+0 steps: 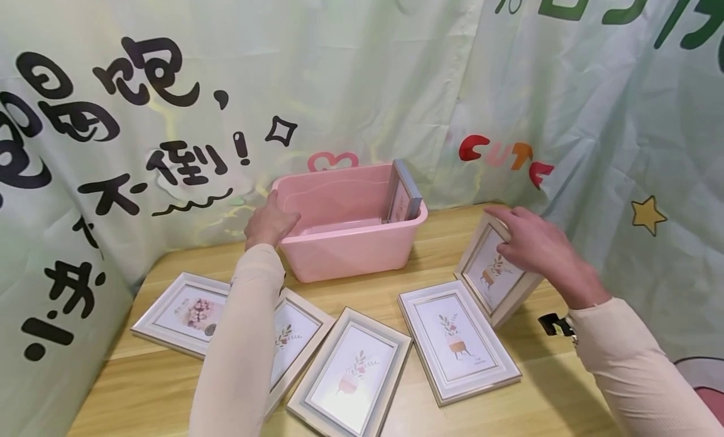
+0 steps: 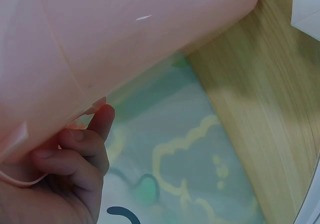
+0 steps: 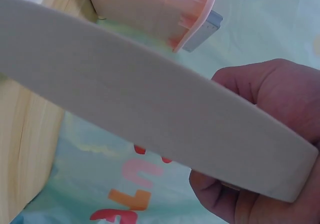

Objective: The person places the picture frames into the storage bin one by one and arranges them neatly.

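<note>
My left hand grips the left end of a pink plastic bin; the left wrist view shows its fingers curled under the rim. With my right hand I hold a cream picture frame by its upper edge, thumb on the front. That frame stands tilted, its lower edge by a white picture frame lying flat. In the right wrist view the frame's side edge runs between thumb and fingers. One grey picture frame stands inside the bin at its right end.
Several more picture frames lie face up on the wooden table: a white one at left, a cream one partly behind my left sleeve, and another at front centre. A printed cloth hangs close behind the table.
</note>
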Available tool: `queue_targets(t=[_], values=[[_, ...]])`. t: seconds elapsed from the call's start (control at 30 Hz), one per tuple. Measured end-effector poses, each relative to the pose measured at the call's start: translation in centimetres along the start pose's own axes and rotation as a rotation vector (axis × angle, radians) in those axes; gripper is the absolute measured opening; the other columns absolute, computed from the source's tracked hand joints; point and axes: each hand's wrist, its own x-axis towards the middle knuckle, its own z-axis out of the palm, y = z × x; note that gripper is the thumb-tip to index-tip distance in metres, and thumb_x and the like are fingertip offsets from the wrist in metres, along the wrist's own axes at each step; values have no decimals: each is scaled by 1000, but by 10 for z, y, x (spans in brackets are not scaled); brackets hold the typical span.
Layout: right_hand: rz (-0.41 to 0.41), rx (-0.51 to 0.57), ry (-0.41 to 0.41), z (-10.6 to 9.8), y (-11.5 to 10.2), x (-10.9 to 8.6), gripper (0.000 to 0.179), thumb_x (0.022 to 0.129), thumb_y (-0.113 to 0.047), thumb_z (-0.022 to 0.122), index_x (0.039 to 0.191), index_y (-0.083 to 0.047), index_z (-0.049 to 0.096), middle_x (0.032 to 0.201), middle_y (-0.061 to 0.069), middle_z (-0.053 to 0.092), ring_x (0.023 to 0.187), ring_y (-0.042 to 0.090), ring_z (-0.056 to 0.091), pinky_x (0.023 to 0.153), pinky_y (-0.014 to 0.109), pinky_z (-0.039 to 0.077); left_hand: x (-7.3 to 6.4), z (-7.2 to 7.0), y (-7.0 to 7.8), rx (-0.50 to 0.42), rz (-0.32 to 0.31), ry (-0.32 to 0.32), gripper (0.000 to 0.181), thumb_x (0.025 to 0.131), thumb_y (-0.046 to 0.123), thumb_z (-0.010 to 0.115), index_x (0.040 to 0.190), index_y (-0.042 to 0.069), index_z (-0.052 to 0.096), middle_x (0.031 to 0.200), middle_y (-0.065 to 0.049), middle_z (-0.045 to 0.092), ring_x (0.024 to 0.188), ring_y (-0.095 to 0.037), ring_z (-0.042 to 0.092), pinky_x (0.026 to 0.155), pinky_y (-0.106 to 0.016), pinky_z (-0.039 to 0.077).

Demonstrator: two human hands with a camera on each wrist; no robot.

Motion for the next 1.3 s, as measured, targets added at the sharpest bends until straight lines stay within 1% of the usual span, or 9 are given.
queue_targets(t=[0.17, 0.3, 0.43, 0.6, 0.8, 0.97, 1.07, 1.2, 1.3], values=[[-9, -6, 11, -2, -4, -1, 68, 84, -9, 65, 147, -17, 40, 117, 22, 52, 85, 31, 53, 55, 34, 43, 1, 0, -1, 11, -1, 1, 87, 85, 47, 50, 157, 20, 9, 141, -30, 45, 117, -48, 53, 96, -61, 43], [-30, -28, 58, -8, -6, -2, 66, 83, -7, 64, 145, -16, 42, 115, 22, 52, 82, 30, 54, 51, 34, 43, 3, 0, -2, 11, -2, -2, 88, 85, 47, 50, 157, 20, 8, 141, -30, 45, 117, -48, 53, 95, -61, 43], [-53, -38, 136, -17, -8, -2, 64, 83, -6, 62, 144, -16, 44, 112, 22, 52, 82, 32, 55, 51, 38, 45, 4, 0, -2, 7, 8, 7, 87, 86, 47, 50, 157, 19, 9, 142, -30, 45, 118, -48, 52, 95, -61, 43], [-64, -17, 223, -26, -12, -2, 61, 85, -8, 61, 143, -15, 45, 106, 22, 52, 79, 32, 55, 51, 39, 44, 3, 0, -2, 1, 7, 1, 87, 87, 47, 51, 157, 19, 8, 144, -29, 44, 120, -48, 51, 96, -61, 42], [-82, 2, 314, -34, -20, 0, 62, 85, -6, 60, 144, -16, 44, 109, 23, 52, 83, 34, 52, 56, 45, 47, 3, 1, -2, 16, 4, -7, 88, 86, 47, 50, 157, 18, 7, 143, -30, 43, 120, -49, 51, 96, -62, 42], [-128, 4, 453, -43, -28, 3, 63, 83, -2, 57, 143, -19, 46, 111, 22, 53, 71, 31, 49, 51, 39, 37, 4, 1, -2, 21, 4, 1, 88, 85, 47, 50, 157, 19, 8, 141, -31, 45, 118, -49, 52, 95, -63, 42], [-150, 13, 516, -47, -33, 5, 65, 82, -2, 56, 143, -21, 46, 114, 23, 55, 68, 31, 48, 49, 36, 33, 4, 1, -3, 19, 6, 5, 88, 85, 47, 50, 157, 19, 8, 141, -30, 46, 117, -49, 53, 93, -62, 44], [-166, 32, 568, -52, -37, 7, 66, 81, 0, 56, 143, -22, 47, 116, 24, 55, 73, 35, 53, 51, 42, 38, 3, 1, -3, 19, 12, 7, 88, 86, 46, 51, 157, 18, 8, 143, -29, 44, 119, -48, 53, 93, -61, 44], [-161, 56, 600, -55, -40, 7, 65, 81, 0, 56, 142, -21, 48, 116, 24, 55, 82, 38, 56, 56, 49, 44, 4, 1, -2, 21, 10, 4, 88, 85, 46, 51, 157, 19, 8, 144, -30, 44, 119, -49, 52, 95, -62, 43]])
